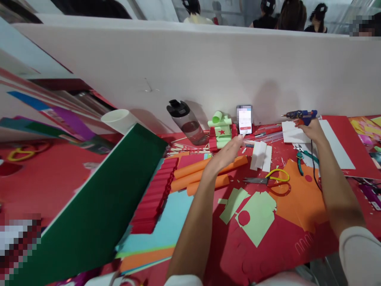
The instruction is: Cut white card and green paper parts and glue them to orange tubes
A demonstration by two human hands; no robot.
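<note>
Glue gun (301, 114): right hand (313, 130) curled round it. Left hand (225, 155) extended, hold I couldn't tell. Starred paper model (226, 130) looked assembled; orange rolls (190, 169) lay loose.

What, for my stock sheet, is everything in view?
Table: 1, red, beneath
People: several, various clothes, background
Board: 1, green, left
Bottle: 1, grey, back
Paper model: 1, green/red, back
Phone: 1, pale screen, back
Ridged piece: 1, red, centre
Rolls: 3+, orange, centre
Scissors: 1, yellow/red, right
Pliers: 1, teal, right
Glue gun: 1, blue, right
Cut paper: several, green, front
Sheet: 1, orange, right
Left hand: 1, near phone
Right hand: 1, at glue gun
</note>
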